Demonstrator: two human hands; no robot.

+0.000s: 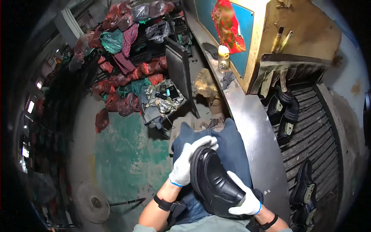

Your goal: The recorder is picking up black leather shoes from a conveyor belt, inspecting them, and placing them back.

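A black leather shoe (218, 181) with a thick dark sole is held over my lap, tilted on its side. My left hand (189, 160), in a white glove with a blue cuff edge, cups its sole side and far end, its fingers reaching past that end. Gloved the same way, my right hand (245, 199) grips the shoe at its near right part. The fingers beneath the shoe are hidden. Dark blue cloth (228, 143) covers my legs under it.
To the right, a metal ledge (257, 127) borders a slatted conveyor (313, 127) carrying black shoes (303, 185). A bottle (223, 60) stands on the ledge. Ahead are a black chair (179, 69) and racks of bagged bundles (127, 73). A fan (92, 201) stands at lower left.
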